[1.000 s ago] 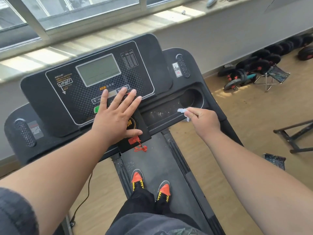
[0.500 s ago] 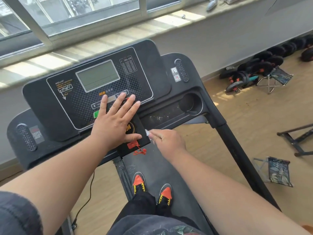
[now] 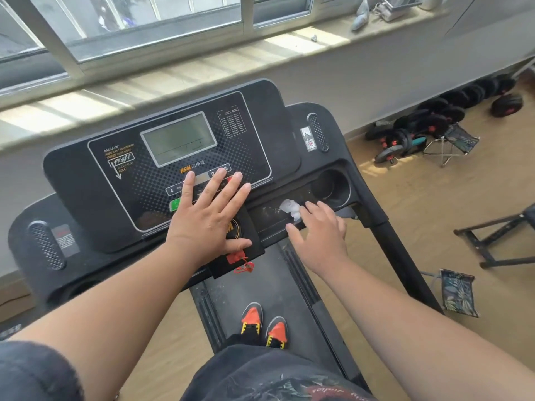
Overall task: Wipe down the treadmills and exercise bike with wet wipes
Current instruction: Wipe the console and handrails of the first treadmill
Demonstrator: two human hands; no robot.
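Two bare forearms reach from the bottom of the frame up to the middle. The left hand [image 3: 207,219] lies flat, palm down, with the fingers straight and spread, and it holds nothing. Its fingertips press on the button row under the grey display [image 3: 179,138], and its thumb points right, just above a red safety key [image 3: 236,257] with a red cord. The right hand [image 3: 320,234] is to the right of it, palm down, with the wrist lower in the frame than the fingers. Its fingers are a little bent and press on a crumpled white wet wipe [image 3: 291,208]; the thumb stands apart to the left. I cannot tell if the fingers pinch the wipe or only push it. The wipe lies in the shallow tray [image 3: 267,214] of the console, which shows pale dusty marks, just left of the round cup holder [image 3: 333,188].

All this belongs to the black treadmill [image 3: 86,175], which fills the centre of the frame. Below the hands is the running belt [image 3: 240,290], and on it two orange and black shoes [image 3: 265,325] near the bottom centre. In the upper part there is a sunlit window sill [image 3: 173,70] under a window. At the right, on the wooden floor [image 3: 419,204], black dumbbells [image 3: 428,123] lie along the wall, with a small folding stool [image 3: 451,144] beside them.
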